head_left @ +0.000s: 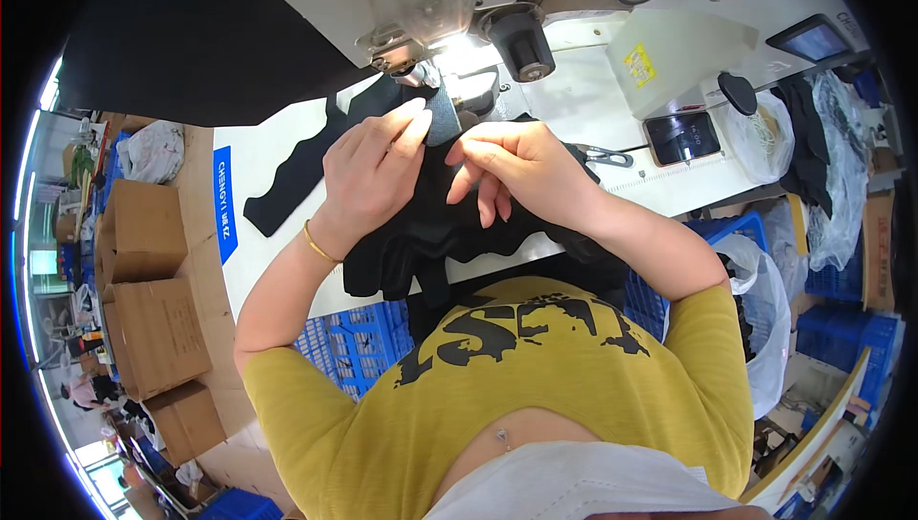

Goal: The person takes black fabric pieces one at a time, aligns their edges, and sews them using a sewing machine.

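Just below the lit needle area of a sewing machine, my left hand is closed. Its thumb and index fingertips press together at the left edge of a small grey-blue fabric piece. My right hand is at the right of that piece. Its thumb and index come together near the lower corner, while the other fingers curl loosely down; whatever lies in the pinch is too small to make out. Black fabric with wavy edges spreads over the white machine table under both hands.
Thread snips and a phone lie right of my right hand. Beyond them sits a clear plastic bag. Blue baskets stand below the table edge. Cardboard boxes line the floor at left.
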Demonstrator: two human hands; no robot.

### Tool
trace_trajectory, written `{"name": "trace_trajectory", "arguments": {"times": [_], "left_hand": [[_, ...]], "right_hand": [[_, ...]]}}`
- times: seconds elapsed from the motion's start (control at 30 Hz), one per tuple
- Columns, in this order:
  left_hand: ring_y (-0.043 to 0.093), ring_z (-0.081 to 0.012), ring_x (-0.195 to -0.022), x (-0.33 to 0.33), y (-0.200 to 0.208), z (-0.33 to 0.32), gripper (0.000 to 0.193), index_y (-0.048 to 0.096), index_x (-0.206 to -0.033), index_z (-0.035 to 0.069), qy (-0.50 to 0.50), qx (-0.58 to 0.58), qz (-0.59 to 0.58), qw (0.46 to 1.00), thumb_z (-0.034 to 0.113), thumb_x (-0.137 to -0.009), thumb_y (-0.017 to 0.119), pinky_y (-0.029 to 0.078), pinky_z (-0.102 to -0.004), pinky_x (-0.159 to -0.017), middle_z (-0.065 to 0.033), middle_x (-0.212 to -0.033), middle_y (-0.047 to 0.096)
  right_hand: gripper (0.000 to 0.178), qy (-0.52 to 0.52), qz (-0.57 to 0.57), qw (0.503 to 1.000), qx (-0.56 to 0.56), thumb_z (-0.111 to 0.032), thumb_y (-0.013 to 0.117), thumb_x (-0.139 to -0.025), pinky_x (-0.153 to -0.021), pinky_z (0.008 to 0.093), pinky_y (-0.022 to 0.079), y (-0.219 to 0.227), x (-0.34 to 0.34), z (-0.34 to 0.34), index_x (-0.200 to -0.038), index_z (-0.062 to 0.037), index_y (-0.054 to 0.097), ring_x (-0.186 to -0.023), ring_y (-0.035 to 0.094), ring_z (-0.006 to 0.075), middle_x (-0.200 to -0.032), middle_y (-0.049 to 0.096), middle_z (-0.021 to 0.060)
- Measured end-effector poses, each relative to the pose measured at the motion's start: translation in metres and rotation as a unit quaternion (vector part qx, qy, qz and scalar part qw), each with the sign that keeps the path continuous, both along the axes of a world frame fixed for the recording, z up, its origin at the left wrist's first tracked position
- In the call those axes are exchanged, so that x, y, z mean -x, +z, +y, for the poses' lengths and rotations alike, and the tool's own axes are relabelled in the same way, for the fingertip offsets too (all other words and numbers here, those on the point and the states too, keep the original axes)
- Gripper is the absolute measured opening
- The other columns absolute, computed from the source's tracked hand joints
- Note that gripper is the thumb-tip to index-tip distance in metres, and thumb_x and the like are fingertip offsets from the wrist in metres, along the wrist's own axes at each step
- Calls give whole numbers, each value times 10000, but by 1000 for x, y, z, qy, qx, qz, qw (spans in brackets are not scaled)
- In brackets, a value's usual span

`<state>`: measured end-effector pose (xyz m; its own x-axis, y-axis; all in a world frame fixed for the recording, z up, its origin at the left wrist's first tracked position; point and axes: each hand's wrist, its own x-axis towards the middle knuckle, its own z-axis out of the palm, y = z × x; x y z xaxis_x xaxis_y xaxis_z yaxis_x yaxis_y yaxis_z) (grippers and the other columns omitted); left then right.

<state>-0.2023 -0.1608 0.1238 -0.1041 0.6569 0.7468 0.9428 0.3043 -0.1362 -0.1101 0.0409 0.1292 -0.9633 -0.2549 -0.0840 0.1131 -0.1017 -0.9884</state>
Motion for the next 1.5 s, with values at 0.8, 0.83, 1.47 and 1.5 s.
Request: {"name": "trace_trajectory", "arguments": {"times": [0.8, 0.83, 1.47, 1.5], "left_hand": [[705, -246, -814, 19, -11, 6, 316, 691, -1022, -23, -66, -21, 35, 997, -12, -706, 683, 574, -296, -644, -155, -1026, 703], [705, -241, -810, 18, -10, 6, 302, 691, -1014, -22, -58, -25, 38, 997, -16, -712, 679, 575, -295, -645, -151, -1018, 705], [683, -210, -787, 33, -10, 18, 213, 663, -942, -15, 16, -53, 85, 995, -18, -733, 704, 569, -291, -665, -89, -919, 671], [683, -210, -787, 34, -10, 18, 213, 663, -942, -15, 16, -52, 85, 995, -18, -733, 704, 569, -291, -665, -89, -919, 671]], "right_hand": [[238, -65, 14, 995, 69, -163, 492, -989, -417, 210, 431, -7, 17, -7, -922, 21, 627, -487, 619, 115, -757, 708, 111], [234, -65, 14, 996, 62, -159, 495, -988, -418, 211, 431, -6, 17, -7, -923, 22, 627, -487, 619, 115, -763, 710, 113], [217, -34, 33, 999, -4, -174, 509, -993, -437, 203, 435, -6, 7, -5, -931, -6, 632, -507, 612, 81, -773, 717, 67], [217, -35, 33, 999, -3, -174, 509, -993, -437, 203, 435, -7, 7, -5, -931, -6, 632, -507, 612, 81, -773, 717, 67]]}}
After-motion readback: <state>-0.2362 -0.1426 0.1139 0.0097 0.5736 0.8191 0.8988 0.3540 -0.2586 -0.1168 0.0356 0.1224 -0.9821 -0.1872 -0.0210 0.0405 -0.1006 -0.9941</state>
